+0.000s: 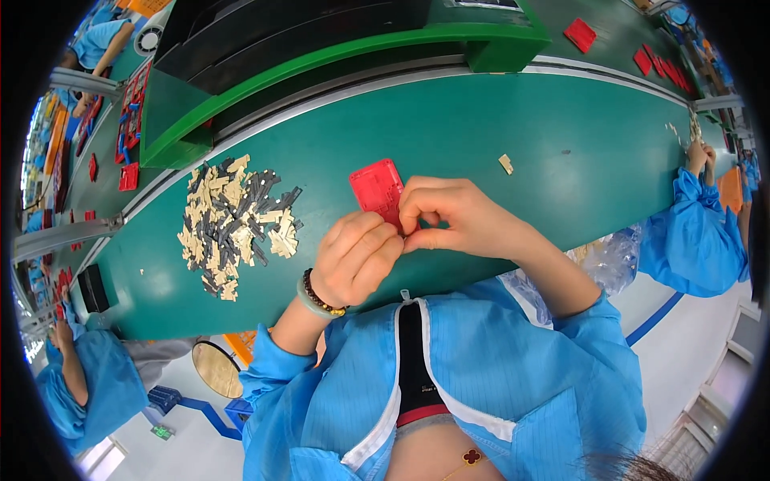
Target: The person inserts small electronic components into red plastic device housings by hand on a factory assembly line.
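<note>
A red plastic case part (375,186), shallow and rectangular, stands out beyond my fingertips, its near end covered by my hands. My left hand (357,255), with a dark bead bracelet and a pale bangle at the wrist, is closed at the near edge of this part. Against it my right hand (461,216) is closed, thumb and index finger pinched together. Whatever small thing may be in that pinch is hidden. To the left lies a loose heap of beige and dark grey flat pieces (233,220).
One beige piece (505,164) lies alone on the green table (593,160). Behind runs a green-framed shelf (345,60) on a second green surface with red parts (579,35). A black box (93,289) stands far left. Co-workers in blue (696,232) sit at both sides.
</note>
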`<state>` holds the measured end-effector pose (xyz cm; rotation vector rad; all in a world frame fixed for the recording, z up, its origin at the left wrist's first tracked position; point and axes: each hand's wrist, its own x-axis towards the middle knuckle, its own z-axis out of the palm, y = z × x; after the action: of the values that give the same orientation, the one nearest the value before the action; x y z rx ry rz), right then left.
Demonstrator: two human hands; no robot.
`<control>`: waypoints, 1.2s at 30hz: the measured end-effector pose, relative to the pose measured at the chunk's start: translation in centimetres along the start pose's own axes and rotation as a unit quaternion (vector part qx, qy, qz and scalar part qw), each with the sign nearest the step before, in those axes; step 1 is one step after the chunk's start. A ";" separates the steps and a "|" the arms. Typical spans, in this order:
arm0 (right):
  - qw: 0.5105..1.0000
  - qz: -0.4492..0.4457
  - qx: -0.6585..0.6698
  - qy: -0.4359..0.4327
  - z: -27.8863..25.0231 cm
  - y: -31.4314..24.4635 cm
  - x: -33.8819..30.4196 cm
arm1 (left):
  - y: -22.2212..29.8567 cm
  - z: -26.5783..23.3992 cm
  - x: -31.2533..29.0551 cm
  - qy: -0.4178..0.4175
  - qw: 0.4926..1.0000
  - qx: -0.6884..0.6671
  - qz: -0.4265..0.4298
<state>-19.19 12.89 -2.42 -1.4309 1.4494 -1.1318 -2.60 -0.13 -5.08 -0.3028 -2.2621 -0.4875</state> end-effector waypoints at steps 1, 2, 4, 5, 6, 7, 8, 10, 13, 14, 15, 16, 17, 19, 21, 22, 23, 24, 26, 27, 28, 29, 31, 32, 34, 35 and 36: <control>0.999 0.000 -0.037 -0.010 0.0 0.0 0.1 | 0.0 0.0 0.0 -0.001 1.000 0.001 0.000; 0.997 0.000 -0.075 -0.019 0.1 0.1 0.2 | 0.0 0.1 -0.1 0.009 1.000 0.010 -0.008; 0.996 -0.027 -0.079 0.017 0.4 -0.3 0.3 | 0.1 0.1 -0.1 0.018 1.000 0.019 -0.016; 0.994 -0.053 -0.085 0.053 0.5 -0.4 0.3 | 0.1 0.0 -0.1 0.014 0.999 0.041 -0.001; 0.994 -0.052 -0.084 0.055 0.5 -0.3 0.2 | 0.1 0.0 0.0 0.009 0.998 0.063 0.013; 0.991 -0.058 -0.113 0.035 0.4 -0.1 0.2 | 0.1 0.0 -0.1 0.009 0.998 0.061 0.015; 0.988 -0.063 -0.143 0.014 0.4 0.0 0.1 | 0.0 0.0 -0.3 0.006 0.997 0.069 0.017; 0.985 -0.072 -0.152 0.033 0.5 -0.6 0.3 | 0.0 -0.1 -0.3 0.004 0.997 0.074 0.021; 0.977 -0.076 -0.199 0.026 0.7 -0.9 -0.1 | 0.1 -0.2 -0.2 0.002 0.995 0.100 0.026; 0.970 -0.072 -0.234 0.000 0.6 -0.9 -0.2 | 0.1 -0.2 -0.2 -0.030 0.994 0.098 -0.024; 0.969 -0.072 -0.235 -0.001 0.5 0.0 -0.9 | 0.0 -0.2 -0.3 -0.062 0.991 0.096 -0.074; 0.953 -0.037 -0.301 0.009 0.1 1.5 -1.9 | -0.3 -0.2 -0.4 -0.059 0.991 0.099 -0.073; 0.931 0.000 -0.365 0.017 -0.3 1.9 -2.2 | -0.6 0.2 -0.7 -0.077 0.985 0.055 -0.144; 0.919 -0.018 -0.384 0.082 0.2 2.0 -1.7 | -0.8 0.5 -0.3 -0.117 0.972 -0.035 -0.201; 0.908 -0.064 -0.383 0.159 2.0 0.7 0.1 | -0.3 0.1 0.3 -0.114 0.970 -0.044 -0.209; 0.908 -0.067 -0.383 0.155 2.5 0.6 0.9 | -0.2 -0.1 0.3 -0.114 0.970 -0.059 -0.209; 0.893 -0.108 -0.402 0.172 2.9 0.6 1.6 | -0.3 -0.2 -0.3 -0.102 0.957 -0.095 -0.254; 0.874 -0.149 -0.421 0.190 3.1 0.6 2.2 | -0.5 -0.6 -0.4 -0.099 0.957 -0.092 -0.257; 0.864 -0.168 -0.433 0.195 2.9 1.1 3.5 | -1.4 -1.0 0.0 0.053 0.825 -0.276 -0.490; 0.873 -0.160 -0.405 0.217 2.7 1.8 4.2 | -2.0 -0.7 -0.1 0.088 0.849 -0.200 -0.481; 0.883 -0.154 -0.374 0.238 2.6 2.5 4.9 | -2.0 -0.7 -0.7 0.091 0.848 -0.197 -0.484; 0.913 -0.116 -0.284 0.268 2.3 3.9 5.5 | -2.2 -0.5 -1.5 0.032 0.910 -0.082 -0.406; 0.968 0.016 -0.048 0.248 2.0 6.1 5.8 | -2.2 0.5 -3.3 -0.083 0.962 0.052 -0.256; 0.946 0.152 0.193 0.210 2.0 6.8 5.7 | -1.5 1.4 -3.7 -0.122 0.961 0.085 -0.233; 0.948 0.177 0.184 0.192 2.2 7.5 5.6 | -1.1 2.9 -4.5 -0.165 0.955 0.111 -0.219; 0.949 0.185 0.162 0.197 2.3 7.7 5.6 | -1.0 3.2 -4.7 -0.165 0.955 0.110 -0.221; 0.950 0.193 0.139 0.202 2.4 7.8 5.6 | -0.9 3.5 -4.8 -0.164 0.954 0.117 -0.222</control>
<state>-19.43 6.86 -10.25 -0.7030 1.6756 -1.3530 -2.03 0.29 -11.05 0.2763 -2.6936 -0.4115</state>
